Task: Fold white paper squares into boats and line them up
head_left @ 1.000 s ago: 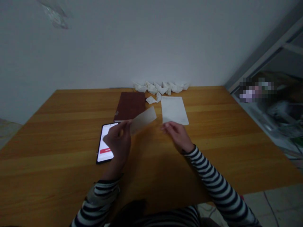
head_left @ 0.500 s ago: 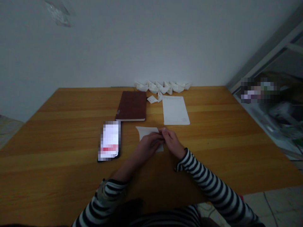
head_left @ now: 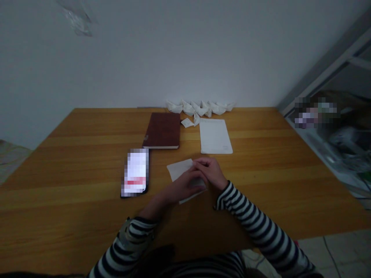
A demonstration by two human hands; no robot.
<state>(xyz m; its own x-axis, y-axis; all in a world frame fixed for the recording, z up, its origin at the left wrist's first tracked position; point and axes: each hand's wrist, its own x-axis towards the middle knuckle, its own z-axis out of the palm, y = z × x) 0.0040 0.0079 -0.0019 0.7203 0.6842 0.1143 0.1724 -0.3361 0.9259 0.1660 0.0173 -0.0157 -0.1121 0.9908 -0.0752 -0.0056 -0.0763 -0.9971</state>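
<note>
A white sheet of paper (head_left: 179, 168) lies at the middle of the near half of the table, partly covered by my hands. My left hand (head_left: 187, 186) reaches across it, fingers bent and closed on the sheet, thumb pointing right. At the paper's right edge, my right hand (head_left: 211, 170) pinches it with fingers and thumb pressed together. The two hands touch or overlap there, so the exact hold of the fingertips is hidden. Parts of the sheet stick out to the upper left and below my left hand.
A phone (head_left: 135, 172) with a lit screen lies left of my hands, near a brown notebook (head_left: 164, 130). Farther back are a white paper pad (head_left: 215, 136), a small folded paper piece (head_left: 187, 122) and several folded paper boats (head_left: 199, 108) along the wall.
The sheet has turned and tilted, with more of it showing below my left hand. My left hand has shifted slightly right and down, and my right hand's fingers have moved over the paper's edge.
</note>
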